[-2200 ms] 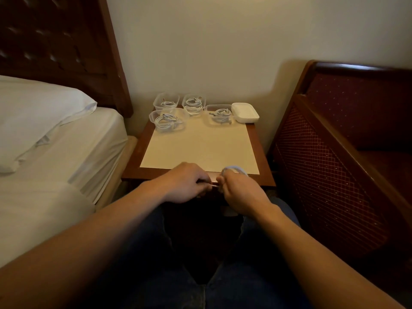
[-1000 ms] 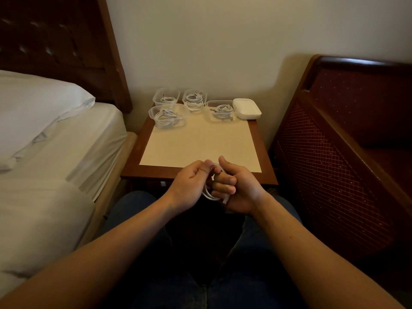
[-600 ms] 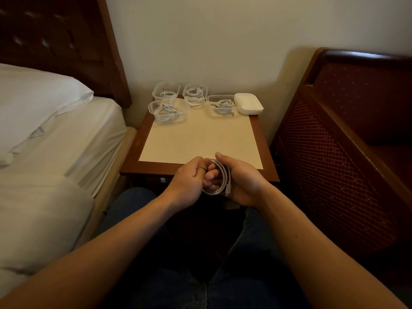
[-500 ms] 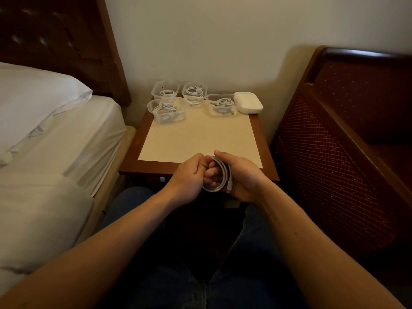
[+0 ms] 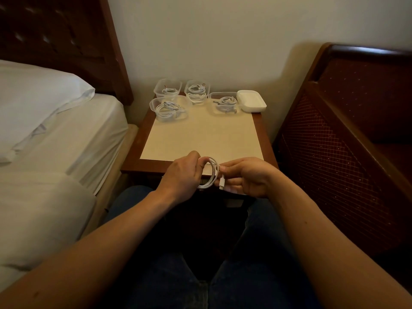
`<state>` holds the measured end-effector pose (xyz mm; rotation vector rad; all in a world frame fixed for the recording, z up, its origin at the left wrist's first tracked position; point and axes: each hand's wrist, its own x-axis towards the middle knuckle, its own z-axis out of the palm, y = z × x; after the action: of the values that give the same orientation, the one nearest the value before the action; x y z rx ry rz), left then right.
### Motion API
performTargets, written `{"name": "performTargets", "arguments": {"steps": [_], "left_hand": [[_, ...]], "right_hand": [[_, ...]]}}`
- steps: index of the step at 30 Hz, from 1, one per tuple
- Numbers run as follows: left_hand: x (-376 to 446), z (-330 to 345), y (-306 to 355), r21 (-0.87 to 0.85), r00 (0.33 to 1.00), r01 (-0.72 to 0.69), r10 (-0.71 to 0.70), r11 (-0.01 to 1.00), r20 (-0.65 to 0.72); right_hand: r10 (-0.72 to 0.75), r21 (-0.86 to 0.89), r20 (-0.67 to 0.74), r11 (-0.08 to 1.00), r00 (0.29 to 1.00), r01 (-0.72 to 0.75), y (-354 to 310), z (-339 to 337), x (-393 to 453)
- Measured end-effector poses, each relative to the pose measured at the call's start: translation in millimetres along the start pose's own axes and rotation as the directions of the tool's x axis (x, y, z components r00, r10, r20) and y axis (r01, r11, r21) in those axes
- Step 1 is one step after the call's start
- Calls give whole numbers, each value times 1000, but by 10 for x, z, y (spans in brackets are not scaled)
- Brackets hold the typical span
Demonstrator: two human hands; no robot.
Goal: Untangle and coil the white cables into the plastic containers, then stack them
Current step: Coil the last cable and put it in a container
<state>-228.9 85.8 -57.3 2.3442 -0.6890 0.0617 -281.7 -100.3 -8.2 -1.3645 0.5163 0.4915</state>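
Cable partly hidden inside hands

One camera sits on the person's head. It looks forward and down, close over the lap, toward the small worktop ahead.

Bed, nightstand, plain wall

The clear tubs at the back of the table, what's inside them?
Each of the four tubs holds a coiled white cable. Whether the white stack beside them holds anything cannot be seen.
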Motion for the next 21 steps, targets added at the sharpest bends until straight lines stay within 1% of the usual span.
{"name": "performTargets", "arguments": {"steps": [3,6,7,9,11,13,15,16,17,18,19,21], "left_hand": [[43,-4,40,102,998,-53,56,993,-30],[57,1,46,206,987,-157,163,966,-11],[51,5,41,223,982,-183,186,957,7],[42,25,26,224,979,-201,201,954,24],[48,56,32,169,983,-181,182,969,10],[69,71,75,40,991,-133,133,990,-3],[84,64,135,-109,997,-77,78,991,8],[89,56,163,-172,999,-40,45,984,23],[93,48,185,-222,999,-2,11,975,40],[94,41,200,-258,998,30,-17,966,54],[93,39,210,-282,997,50,-33,958,64],[86,52,219,-304,996,60,-39,951,75]], "right_hand": [[6,29,-89,1000,996,-4,20,-12,26],[-67,4,-223,998,973,69,29,-72,59],[-93,1,-244,995,965,96,21,-91,55],[-112,45,-232,991,966,126,8,-119,40],[-119,42,-177,991,977,129,41,-85,22],[-154,12,-143,987,978,158,132,-27,43],[-210,25,-152,976,966,216,226,-2,85],[-250,-4,-163,968,954,253,258,-14,106],[-298,-79,-171,954,939,288,283,-37,123],[-340,-160,-168,936,925,315,302,-58,134],[-368,-204,-152,920,917,335,321,-71,136],[-397,-179,-103,909,912,376,366,-56,133]]}}
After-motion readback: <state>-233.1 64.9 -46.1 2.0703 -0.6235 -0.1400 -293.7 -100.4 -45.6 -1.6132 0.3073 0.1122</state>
